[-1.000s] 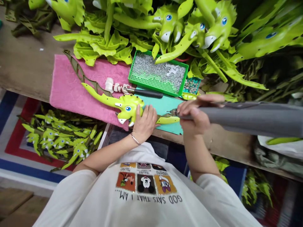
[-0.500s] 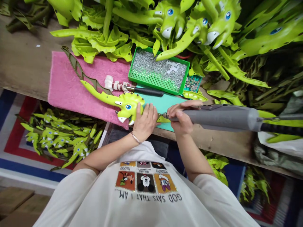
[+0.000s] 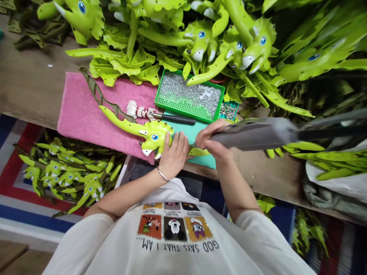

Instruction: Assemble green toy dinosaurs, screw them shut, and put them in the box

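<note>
A lime-green dinosaur-head toy [image 3: 153, 133] with a white beak and blue eye lies on the work surface, a long curved horn pointing left. My left hand [image 3: 174, 154] rests over its right side, thumb near the frill and fingers on top, holding it down. My right hand [image 3: 215, 139] is wrapped round the front of a thick grey electric screwdriver [image 3: 255, 134], held nearly level. Its bit points left toward the toy's green right end, by my left fingertips; whether it touches cannot be made out. A dark olive openwork piece [image 3: 99, 91] meets the horn.
A green tray [image 3: 186, 110] of small screws stands behind the toy, beside a smaller box [image 3: 228, 110] of metal bits. A black-handled tool [image 3: 180, 119] lies in front. Pink cloth [image 3: 83, 118] and a teal mat [image 3: 203, 162] cover the bench. Green toy parts [image 3: 123, 65] pile up behind.
The screwdriver's rear end has swung toward the bench's back, and its body is tilted more. My right hand has shifted slightly left with it. My left hand stays on the toy; the view has shifted slightly.
</note>
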{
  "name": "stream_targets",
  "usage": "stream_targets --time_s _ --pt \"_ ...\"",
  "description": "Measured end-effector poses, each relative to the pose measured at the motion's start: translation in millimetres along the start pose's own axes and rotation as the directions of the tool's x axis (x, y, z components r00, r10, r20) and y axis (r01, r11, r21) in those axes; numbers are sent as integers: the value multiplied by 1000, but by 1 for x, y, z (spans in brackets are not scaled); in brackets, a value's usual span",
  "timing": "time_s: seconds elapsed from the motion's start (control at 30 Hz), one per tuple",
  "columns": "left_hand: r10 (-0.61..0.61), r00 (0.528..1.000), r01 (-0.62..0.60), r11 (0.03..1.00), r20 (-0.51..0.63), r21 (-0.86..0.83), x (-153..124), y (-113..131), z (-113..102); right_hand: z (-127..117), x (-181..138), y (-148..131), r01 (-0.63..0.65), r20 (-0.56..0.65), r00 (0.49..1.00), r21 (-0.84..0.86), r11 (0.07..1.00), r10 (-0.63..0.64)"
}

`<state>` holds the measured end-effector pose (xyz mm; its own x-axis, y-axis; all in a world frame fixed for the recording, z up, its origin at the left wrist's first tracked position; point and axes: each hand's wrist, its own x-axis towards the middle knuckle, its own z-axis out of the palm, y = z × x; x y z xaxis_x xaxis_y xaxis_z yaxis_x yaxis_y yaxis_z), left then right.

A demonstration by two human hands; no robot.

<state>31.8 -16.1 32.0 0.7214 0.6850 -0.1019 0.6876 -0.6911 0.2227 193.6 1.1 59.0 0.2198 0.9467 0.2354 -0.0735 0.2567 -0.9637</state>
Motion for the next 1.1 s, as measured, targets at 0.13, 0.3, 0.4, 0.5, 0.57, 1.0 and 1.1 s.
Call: stream_targets --time_s 0.13,0.3,0.4,0.5,0.57,1.0,1.1 --pt "6 1000 -6 1000 5 19 0 1 -3 -10 34 -4 344 -388 850 -104 933 -356" --pt "-4 1000 5 1000 -13 13 0 1 -4 -28 63 20 234 -517 789 -249 940 -333" --pt "-4 1000 4 1000 -24 19 0 1 -4 -33 70 34 205 -518 801 -232 951 -299" --pt "-5 1000 6 1000 -26 22 0 0 -4 -34 74 43 178 -514 811 -239 955 -279" --pt "-8 1000 9 1000 -27 16 0 0 -4 -35 76 48 147 -510 817 -264 953 -268" --pt "-8 998 8 1000 -58 0 1 0 1 -24 68 23 212 -507 811 -212 954 -292" --pt "-6 999 6 1000 -39 -16 1 0 0 -15 40 -4 234 -449 844 -182 955 -293"
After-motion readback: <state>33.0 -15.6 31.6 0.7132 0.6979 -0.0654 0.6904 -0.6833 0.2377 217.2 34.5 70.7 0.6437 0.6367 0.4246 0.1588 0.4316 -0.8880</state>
